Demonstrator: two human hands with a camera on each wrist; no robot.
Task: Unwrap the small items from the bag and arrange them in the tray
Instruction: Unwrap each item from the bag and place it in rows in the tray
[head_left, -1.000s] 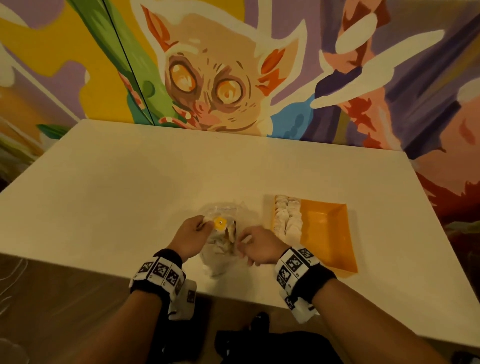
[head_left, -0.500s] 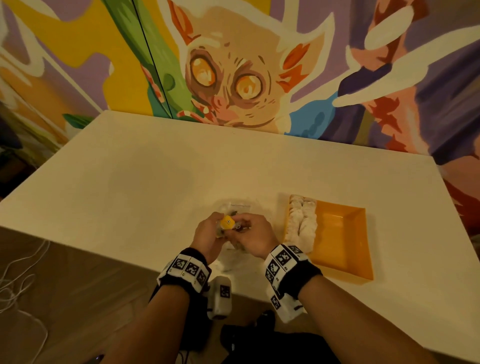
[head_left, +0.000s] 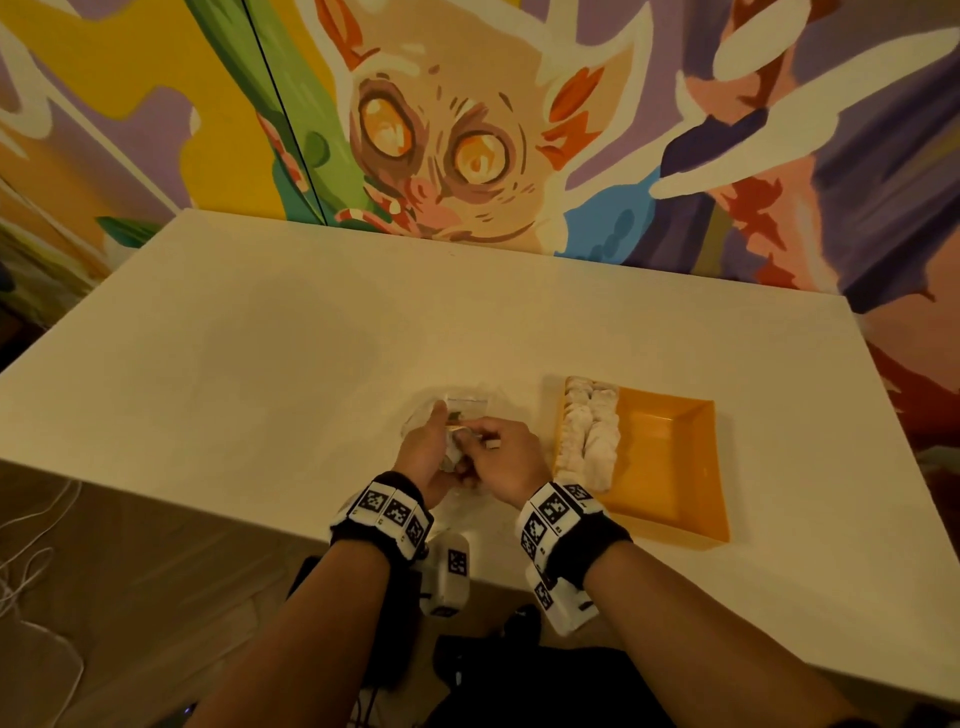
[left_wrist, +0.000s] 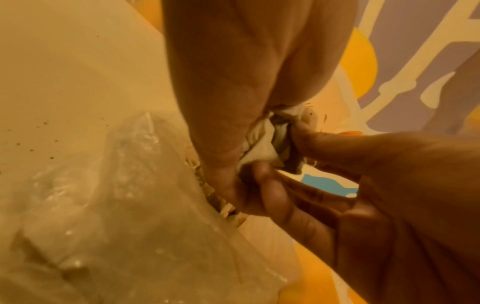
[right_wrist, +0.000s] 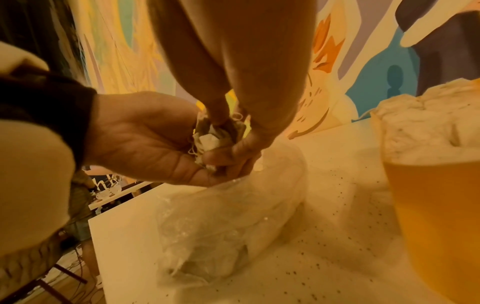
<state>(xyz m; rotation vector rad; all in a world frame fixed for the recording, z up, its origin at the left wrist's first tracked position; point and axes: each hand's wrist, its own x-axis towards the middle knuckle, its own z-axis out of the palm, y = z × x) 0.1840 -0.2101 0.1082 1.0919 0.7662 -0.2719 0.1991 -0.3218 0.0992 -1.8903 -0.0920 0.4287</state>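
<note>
on a white table (head_left: 260, 364), both hands, left hand (head_left: 423, 457) and right hand (head_left: 506, 460), are pinching a light, soft item (right_wrist: 207, 142); likely gripping its loose wrap edges is working best.

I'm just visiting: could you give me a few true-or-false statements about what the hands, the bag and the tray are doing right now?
1. Both hands hold one small wrapped item between them. True.
2. The orange tray is completely full. False: white pieces fill only its left side.
3. The clear plastic bag lies on the table. True.
4. The right hand rests inside the tray. False: it meets the left hand beside it.
</note>
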